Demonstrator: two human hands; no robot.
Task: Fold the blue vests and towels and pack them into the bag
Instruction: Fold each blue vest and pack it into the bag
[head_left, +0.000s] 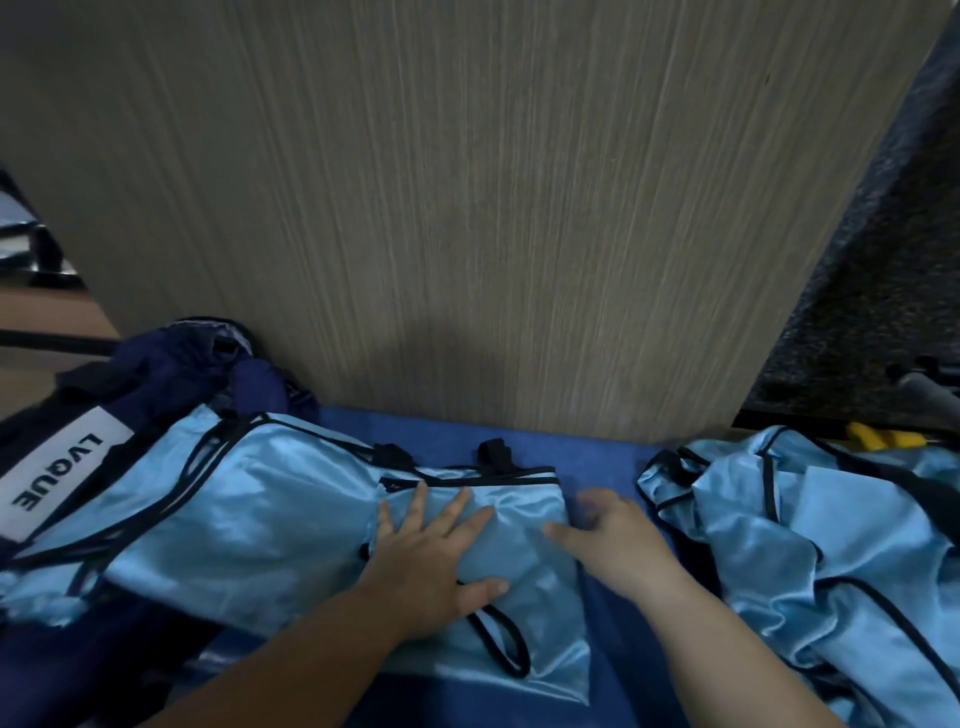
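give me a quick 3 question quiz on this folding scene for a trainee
1. True or false: the left hand lies flat on the folded vest.
2. On which side of the folded vest is the bag? A) left B) right C) underneath it
3. Fill in: the white label on the bag reads ____.

Key: 1 true; 2 A; 3 LVQUE
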